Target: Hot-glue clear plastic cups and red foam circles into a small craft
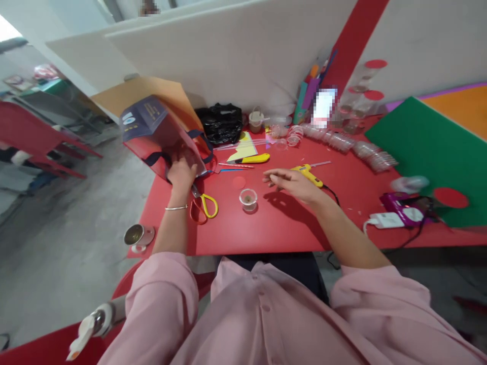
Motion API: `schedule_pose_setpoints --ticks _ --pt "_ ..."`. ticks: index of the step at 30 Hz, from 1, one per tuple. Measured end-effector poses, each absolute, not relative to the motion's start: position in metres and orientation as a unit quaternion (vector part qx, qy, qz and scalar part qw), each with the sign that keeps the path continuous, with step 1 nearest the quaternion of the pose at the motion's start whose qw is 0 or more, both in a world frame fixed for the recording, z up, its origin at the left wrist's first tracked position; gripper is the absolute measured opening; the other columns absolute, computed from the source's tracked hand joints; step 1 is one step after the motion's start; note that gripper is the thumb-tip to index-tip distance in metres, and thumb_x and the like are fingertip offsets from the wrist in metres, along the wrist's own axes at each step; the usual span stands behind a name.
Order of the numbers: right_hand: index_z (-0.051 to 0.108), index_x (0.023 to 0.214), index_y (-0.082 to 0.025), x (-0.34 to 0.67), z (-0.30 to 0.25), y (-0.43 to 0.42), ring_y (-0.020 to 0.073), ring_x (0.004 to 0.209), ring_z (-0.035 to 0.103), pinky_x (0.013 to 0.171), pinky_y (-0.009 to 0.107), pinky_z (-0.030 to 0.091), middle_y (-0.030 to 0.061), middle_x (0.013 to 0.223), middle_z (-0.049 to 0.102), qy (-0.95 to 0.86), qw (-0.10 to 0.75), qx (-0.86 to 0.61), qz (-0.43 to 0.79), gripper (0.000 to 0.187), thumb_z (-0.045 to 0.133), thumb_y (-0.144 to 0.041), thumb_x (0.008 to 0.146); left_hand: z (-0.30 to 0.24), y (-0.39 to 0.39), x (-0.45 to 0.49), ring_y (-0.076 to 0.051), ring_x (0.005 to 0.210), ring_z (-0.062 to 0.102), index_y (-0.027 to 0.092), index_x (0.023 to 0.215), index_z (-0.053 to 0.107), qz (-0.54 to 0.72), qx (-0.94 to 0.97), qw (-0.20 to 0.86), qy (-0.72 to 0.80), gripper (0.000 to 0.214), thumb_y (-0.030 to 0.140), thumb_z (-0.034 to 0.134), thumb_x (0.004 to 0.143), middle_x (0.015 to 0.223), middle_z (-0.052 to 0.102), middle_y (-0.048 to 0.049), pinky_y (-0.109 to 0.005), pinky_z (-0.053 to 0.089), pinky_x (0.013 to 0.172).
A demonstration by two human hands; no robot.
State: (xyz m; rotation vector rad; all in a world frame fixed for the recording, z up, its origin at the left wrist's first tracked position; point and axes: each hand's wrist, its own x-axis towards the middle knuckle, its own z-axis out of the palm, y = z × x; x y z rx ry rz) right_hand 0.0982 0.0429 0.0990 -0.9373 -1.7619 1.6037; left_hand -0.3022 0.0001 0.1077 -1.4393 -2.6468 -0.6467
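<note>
My left hand reaches into the mouth of a red and dark-blue paper bag lying tilted on the table. Its fingers stretch into the shaded inside, thumb apart; the fingertips and the bag's contents are unclear. Over the table, my right hand hovers open and holds nothing. A small clear plastic cup with something brownish at its bottom stands between the two hands. Scissors with red and yellow handles lie below my left wrist. Just behind my right hand is a yellow glue gun.
Behind lie a yellow box cutter, a black plastic bag and stacked clear cups. Green board and a purple power strip occupy the right. A mug sits at the front left edge.
</note>
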Motion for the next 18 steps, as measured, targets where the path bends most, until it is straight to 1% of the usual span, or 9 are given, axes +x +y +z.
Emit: schedule_pose_setpoints --ticks 1,2,5,8,10,11,14,16,18 --pt "0.078 0.126 -0.025 0.110 0.096 0.040 0.0239 0.109 0.077 0.091 0.040 0.060 0.0099 0.123 0.083 -0.666 0.303 -0.360 0.579 0.044 0.074 -0.056 0.096 0.111 0.000 -0.299 -0.046 0.139 0.060 0.009 0.162 0.046 -0.211 -0.478 0.031 -0.852 0.080 0.036 0.080 0.093 0.176 0.038 -0.0266 -0.065 0.051 0.111" --pt "0.078 0.125 -0.025 0.121 0.093 0.037 0.0248 0.110 0.077 0.096 0.043 0.060 0.0095 0.124 0.083 -0.675 0.319 -0.373 0.550 0.042 0.073 -0.056 0.096 0.114 -0.002 -0.295 -0.047 0.143 0.057 0.010 0.164 0.043 -0.216 -0.482 0.037 -0.848 0.086 0.039 0.081 0.093 0.178 0.036 -0.0246 -0.067 0.048 0.114" --pt "0.081 0.120 -0.027 0.144 0.082 0.036 0.0280 0.116 0.076 0.106 0.052 0.058 0.0085 0.126 0.083 -0.705 0.368 -0.427 0.430 0.035 0.068 -0.052 0.098 0.114 -0.024 -0.277 -0.047 0.137 0.061 0.014 0.146 0.062 -0.252 -0.498 0.063 -0.828 0.065 0.050 0.078 0.095 0.151 0.065 -0.0160 -0.065 0.048 0.113" --pt "0.082 0.115 -0.027 0.152 0.069 0.048 0.0296 0.114 0.077 0.107 0.056 0.058 0.0090 0.123 0.083 -0.711 0.397 -0.476 0.332 0.032 0.063 -0.049 0.101 0.099 -0.056 -0.246 -0.032 0.113 0.071 0.020 0.122 0.076 -0.330 -0.519 0.090 -0.783 0.035 0.044 0.070 0.098 0.121 0.075 -0.0106 -0.051 0.056 0.104" --pt "0.082 0.115 -0.026 0.149 0.062 0.060 0.0294 0.110 0.078 0.106 0.054 0.059 0.0096 0.120 0.084 -0.704 0.416 -0.487 0.305 0.032 0.062 -0.046 0.101 0.085 -0.072 -0.220 -0.022 0.089 0.072 0.020 0.117 0.077 -0.382 -0.571 0.000 -0.727 0.036 0.049 0.068 0.098 0.120 0.075 -0.0103 -0.042 0.060 0.089" --pt "0.082 0.116 -0.026 0.145 0.059 0.066 0.0291 0.109 0.078 0.106 0.053 0.059 0.0097 0.119 0.084 -0.701 0.427 -0.486 0.299 0.032 0.062 -0.045 0.101 0.078 -0.078 -0.208 -0.021 0.089 0.072 0.022 0.119 0.076 -0.393 -0.584 -0.061 -0.708 0.040 0.053 0.070 0.096 0.126 0.074 -0.0107 -0.038 0.061 0.083" --pt "0.082 0.120 -0.025 0.129 0.052 0.074 0.0284 0.110 0.078 0.104 0.050 0.060 0.0105 0.122 0.084 -0.702 0.457 -0.462 0.292 0.033 0.061 -0.043 0.101 0.059 -0.082 -0.181 -0.025 0.105 0.076 0.025 0.134 0.072 -0.380 -0.624 -0.184 -0.658 0.061 0.055 0.087 0.082 0.143 0.068 -0.0129 -0.040 0.063 0.090" --pt "0.082 0.119 -0.023 0.117 0.048 0.071 0.0280 0.110 0.078 0.104 0.048 0.059 0.0115 0.122 0.084 -0.712 0.461 -0.442 0.293 0.034 0.059 -0.041 0.102 0.049 -0.077 -0.170 -0.032 0.125 0.072 0.025 0.137 0.071 -0.373 -0.648 -0.194 -0.636 0.074 0.051 0.096 0.072 0.146 0.067 -0.0148 -0.048 0.059 0.109" --pt "0.082 0.118 -0.022 0.106 0.044 0.065 0.0274 0.110 0.078 0.103 0.047 0.059 0.0118 0.121 0.084 -0.728 0.449 -0.427 0.293 0.033 0.058 -0.039 0.103 0.040 -0.070 -0.162 -0.035 0.134 0.067 0.024 0.133 0.072 -0.377 -0.653 -0.195 -0.627 0.074 0.046 0.099 0.068 0.143 0.069 -0.0159 -0.055 0.052 0.118"
